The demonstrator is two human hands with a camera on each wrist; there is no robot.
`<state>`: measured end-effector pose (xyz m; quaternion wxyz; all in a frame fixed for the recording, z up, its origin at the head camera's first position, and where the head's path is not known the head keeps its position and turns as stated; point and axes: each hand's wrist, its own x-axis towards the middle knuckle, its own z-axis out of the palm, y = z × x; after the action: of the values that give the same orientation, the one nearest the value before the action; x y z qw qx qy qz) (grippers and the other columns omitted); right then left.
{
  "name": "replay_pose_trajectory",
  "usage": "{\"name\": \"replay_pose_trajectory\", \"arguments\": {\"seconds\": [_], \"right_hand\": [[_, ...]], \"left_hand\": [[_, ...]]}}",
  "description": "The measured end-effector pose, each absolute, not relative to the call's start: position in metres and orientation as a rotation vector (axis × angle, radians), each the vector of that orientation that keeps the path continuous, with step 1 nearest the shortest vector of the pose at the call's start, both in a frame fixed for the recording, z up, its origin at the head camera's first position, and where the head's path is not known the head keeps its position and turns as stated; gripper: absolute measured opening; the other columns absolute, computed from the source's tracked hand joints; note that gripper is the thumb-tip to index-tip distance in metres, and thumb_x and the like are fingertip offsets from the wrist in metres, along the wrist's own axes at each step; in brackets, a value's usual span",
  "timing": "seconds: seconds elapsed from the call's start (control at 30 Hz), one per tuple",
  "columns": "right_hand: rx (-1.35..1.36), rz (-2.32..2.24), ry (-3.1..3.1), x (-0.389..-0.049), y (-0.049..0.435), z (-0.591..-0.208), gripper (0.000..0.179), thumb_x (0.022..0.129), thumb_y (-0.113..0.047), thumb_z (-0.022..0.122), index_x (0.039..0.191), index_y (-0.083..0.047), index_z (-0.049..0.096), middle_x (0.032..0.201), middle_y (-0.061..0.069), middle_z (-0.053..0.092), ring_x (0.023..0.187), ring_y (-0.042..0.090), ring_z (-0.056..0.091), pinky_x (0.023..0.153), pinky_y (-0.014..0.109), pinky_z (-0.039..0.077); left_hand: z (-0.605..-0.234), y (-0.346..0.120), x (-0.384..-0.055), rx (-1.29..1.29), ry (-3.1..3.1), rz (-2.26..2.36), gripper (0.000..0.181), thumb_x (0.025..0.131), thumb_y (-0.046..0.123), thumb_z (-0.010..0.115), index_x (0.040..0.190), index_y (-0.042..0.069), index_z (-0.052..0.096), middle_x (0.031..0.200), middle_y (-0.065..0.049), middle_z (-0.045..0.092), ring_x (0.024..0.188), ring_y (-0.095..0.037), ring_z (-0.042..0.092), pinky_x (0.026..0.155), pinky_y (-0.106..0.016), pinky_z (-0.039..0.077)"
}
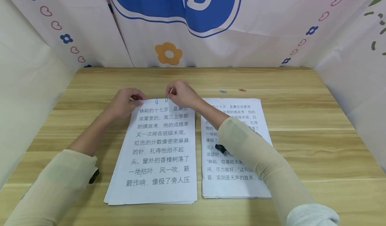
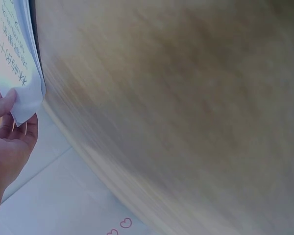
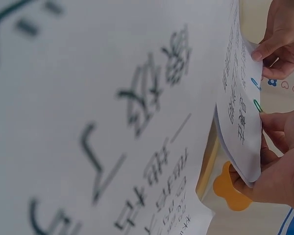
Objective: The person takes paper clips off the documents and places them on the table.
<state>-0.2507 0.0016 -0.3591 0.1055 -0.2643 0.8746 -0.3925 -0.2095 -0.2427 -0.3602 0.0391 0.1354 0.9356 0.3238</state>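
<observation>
A stack of printed sheets (image 1: 159,194) lies on the table, its top edge lifted a little. My left hand (image 1: 123,102) pinches its top left corner, thumb on the printed face and fingers behind, as the left wrist view shows. A blue paper clip (image 1: 156,101) sits on the top edge. Just right of it is a green paper clip (image 3: 257,105), partly over the edge. My right hand (image 1: 182,93) pinches this green clip at the paper's edge; its other fingers reach behind the sheets in the right wrist view.
A second stack of printed sheets (image 1: 232,189) lies to the right, partly under my right forearm. Beyond it, a blue paper clip (image 1: 222,91) and a red paper clip (image 1: 242,90) lie loose on the wooden table (image 1: 316,119). A white printed cloth (image 1: 223,48) hangs behind.
</observation>
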Motion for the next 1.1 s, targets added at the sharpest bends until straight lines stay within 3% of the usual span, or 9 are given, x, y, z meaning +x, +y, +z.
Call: {"name": "replay_pose_trajectory", "arguments": {"seconds": [0.2,0.47,1.1], "right_hand": [[-0.772,-1.154,2.571,-0.2503,0.0002,-0.3580,0.012,0.101,-0.005,0.062,0.104,-0.004,0.074,0.084,0.006,0.066,0.072,0.015,0.057,0.061,0.023,0.045],[-0.776,-1.161,2.572,-0.2498,-0.0009,-0.3592,0.012,0.101,-0.005,0.062,0.104,-0.003,0.073,0.083,0.006,0.065,0.070,0.015,0.055,0.060,0.022,0.044],[-0.746,-1.187,2.591,-0.2521,0.0007,-0.3597,0.013,0.102,-0.006,0.061,0.102,-0.006,0.073,0.082,0.005,0.064,0.071,0.015,0.056,0.061,0.023,0.044]], "left_hand": [[-0.3597,-0.2437,-0.2097,0.413,2.872,1.001,0.019,0.099,-0.010,0.057,0.111,-0.008,0.071,0.106,-0.023,0.066,0.098,-0.034,0.059,0.080,-0.036,0.048],[-0.3588,-0.2441,-0.2089,0.413,2.879,1.000,0.019,0.098,-0.010,0.058,0.111,-0.007,0.071,0.105,-0.022,0.066,0.097,-0.034,0.059,0.075,-0.028,0.048],[-0.3588,-0.2438,-0.2116,0.426,2.885,1.005,0.018,0.098,-0.011,0.058,0.110,-0.008,0.071,0.104,-0.023,0.067,0.097,-0.034,0.060,0.078,-0.031,0.047]]}}
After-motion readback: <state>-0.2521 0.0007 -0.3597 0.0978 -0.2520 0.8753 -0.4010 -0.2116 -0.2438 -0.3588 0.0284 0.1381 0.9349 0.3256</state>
